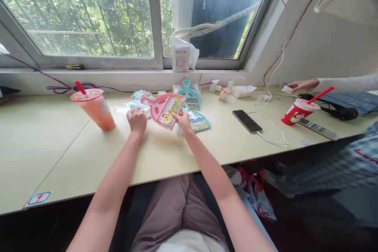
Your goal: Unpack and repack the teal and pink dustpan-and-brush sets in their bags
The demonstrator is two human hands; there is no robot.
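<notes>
Lap first, nearest my camera: mauve trousers [161, 212] at the bottom middle, bare forearms reaching up past them. And at the end of the right one, my right hand [183, 121], mid-frame, fingers pinching the lower right corner of the pink dustpan set [160, 109], thumb across its label. It's tipped, handle to the left, right over the worktop [153, 161]. Over to my left hand [136, 121], just left of centre: fingers curled, knuckles up against the wrapped teal bundle [141, 98]. Whether they've got a grip on that wrap, I can't tell.

So how far along? I'd call it midway with this piece: the pink set is already picked up, brush and pan together, label on, but not yet put down. Outward we go, and two more lie unheld: the near teal set [202, 119], just right of my right hand, and the far teal set [191, 95], behind it towards the sill, a pink handle tip [184, 78] poking out beside it. Those two show labels as well; on the wrapped bundle at left I can't make one out, so what's left to do there, I can't say.
</notes>
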